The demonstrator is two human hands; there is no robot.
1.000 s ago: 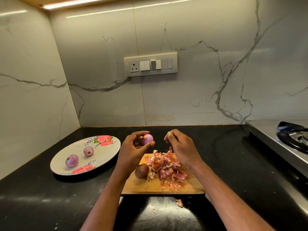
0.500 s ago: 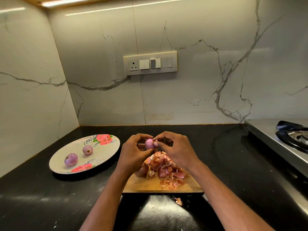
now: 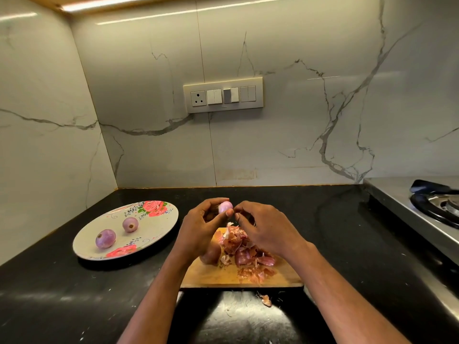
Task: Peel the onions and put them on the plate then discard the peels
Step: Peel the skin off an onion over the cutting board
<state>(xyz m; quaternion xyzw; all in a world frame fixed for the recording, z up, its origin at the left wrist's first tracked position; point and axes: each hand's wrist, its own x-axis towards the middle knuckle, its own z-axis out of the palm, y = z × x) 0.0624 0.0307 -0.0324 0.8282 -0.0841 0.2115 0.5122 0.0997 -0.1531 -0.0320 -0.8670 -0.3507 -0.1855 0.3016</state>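
We hold the small pale-purple peeled onion (image 3: 225,207) in our left hand (image 3: 198,229), grip clamped on it, above the wooden cutting board (image 3: 223,274). Right hand (image 3: 263,227) fingertips pinched together beside it; w/ slick skin, it could slip & roll off the black tabletop (image 3: 335,232).

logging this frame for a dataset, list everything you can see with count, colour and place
peeled onions on plate: 2, pale purple, left
floral plate: 1, grey with red roses, counter left
onion in hand: 1, pale purple, above the board
unpeeled onion: 1, brown, board's left side
peel pile: 1, pink-brown, on board
cutting board: 1, wooden, centre
stray peel: 1, brown, counter in front of board
switch panel: 1, cream, wall
gas stove: 1, steel, right
counter: 1, black
left hand: holds onion
right hand: fingers beside the onion
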